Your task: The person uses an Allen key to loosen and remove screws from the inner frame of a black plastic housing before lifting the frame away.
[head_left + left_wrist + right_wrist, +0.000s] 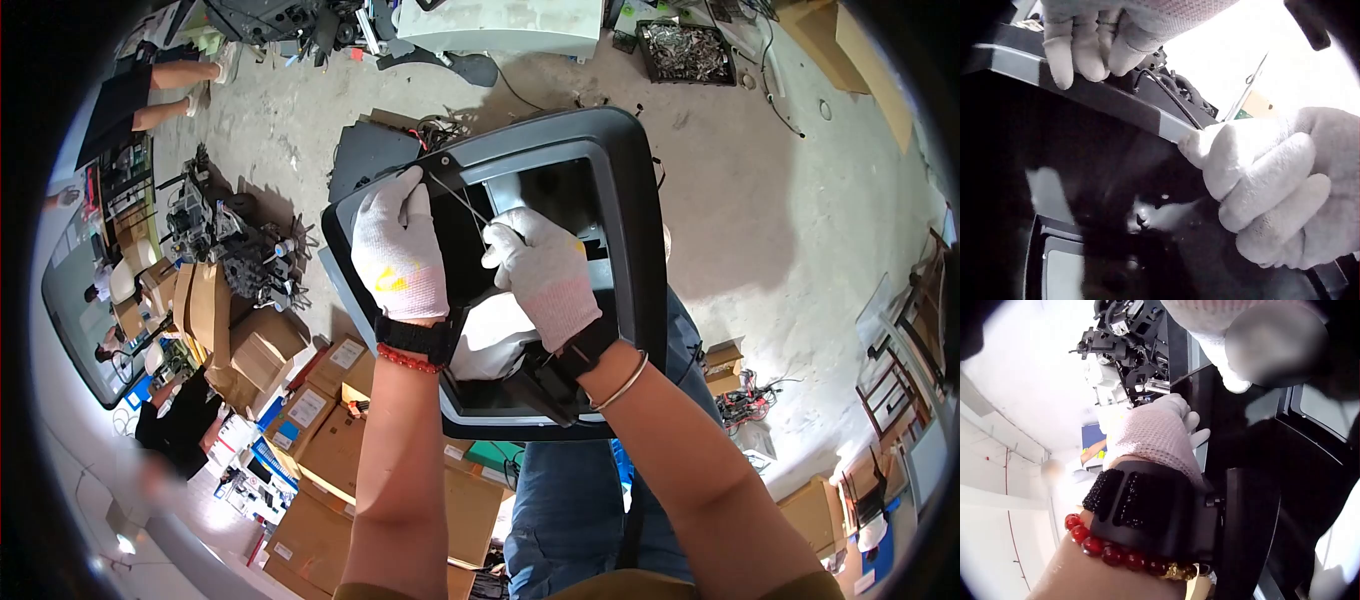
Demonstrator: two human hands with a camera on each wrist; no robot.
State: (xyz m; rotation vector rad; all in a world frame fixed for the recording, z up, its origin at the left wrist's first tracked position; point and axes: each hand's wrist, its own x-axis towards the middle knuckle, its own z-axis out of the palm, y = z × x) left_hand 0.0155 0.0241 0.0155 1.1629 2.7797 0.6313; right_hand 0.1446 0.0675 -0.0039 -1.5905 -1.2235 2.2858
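Messy floor (720, 210) past left grip (403, 245), straight-fingered on frame (628, 250), right grip (545, 270) pinching rod (1171, 97), and only left-wrist cam shows its bend (1141, 72).

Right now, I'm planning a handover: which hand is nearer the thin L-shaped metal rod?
Right: the right hand pinches the rod; the left hand rests on the black, round-cornered rim, near the rod's bent end.
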